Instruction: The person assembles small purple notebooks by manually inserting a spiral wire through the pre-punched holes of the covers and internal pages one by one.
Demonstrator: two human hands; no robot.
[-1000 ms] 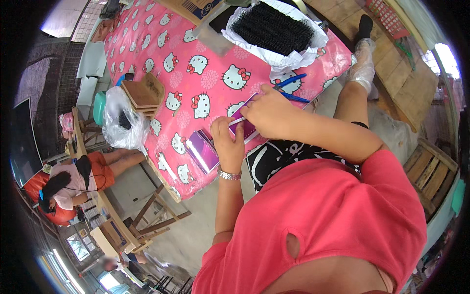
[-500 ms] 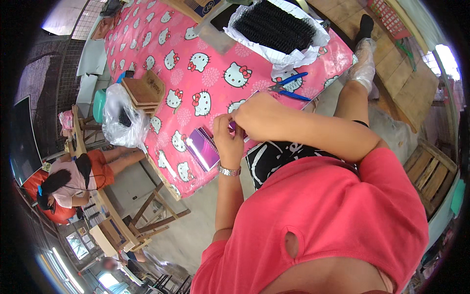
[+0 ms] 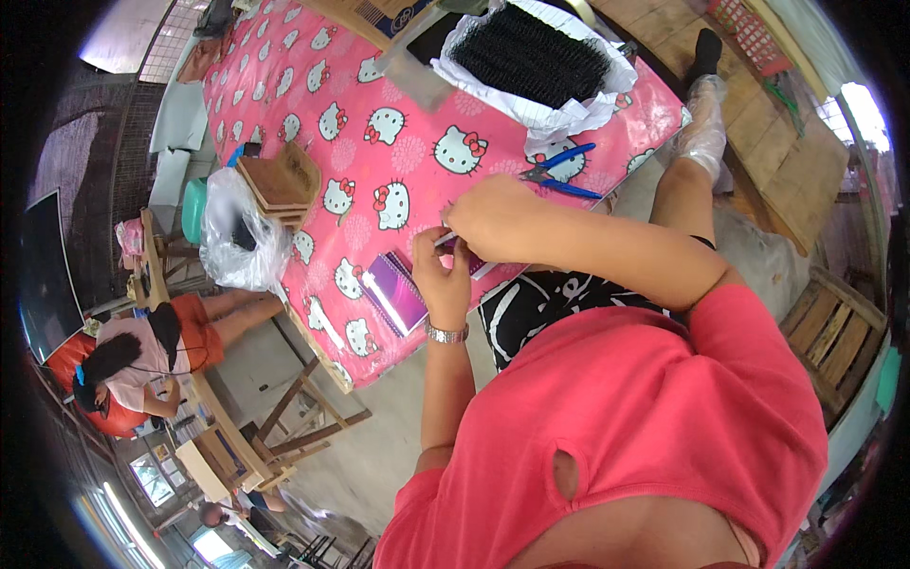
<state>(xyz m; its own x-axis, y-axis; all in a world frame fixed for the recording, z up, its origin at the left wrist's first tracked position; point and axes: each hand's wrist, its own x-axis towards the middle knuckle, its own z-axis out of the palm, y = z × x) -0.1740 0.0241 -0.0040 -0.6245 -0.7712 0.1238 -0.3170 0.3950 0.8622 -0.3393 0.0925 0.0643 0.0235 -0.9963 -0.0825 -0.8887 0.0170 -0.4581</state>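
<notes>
Right of the purple notebook, the left hand pinched a pale strip, apparently to steady it; the grip of the right hand could not be determined.

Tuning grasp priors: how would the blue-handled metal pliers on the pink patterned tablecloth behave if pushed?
The pliers are likely stiff, given the metal head. Lying flat with handles spread, they seem unlikely to roll, though a side push might close them. The shiny tablecloth may let them slide.

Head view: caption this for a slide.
Left hand close to right hand beside a purple notebook on pink patterned tablecloth; blue-handled pliers nearby.
</notes>
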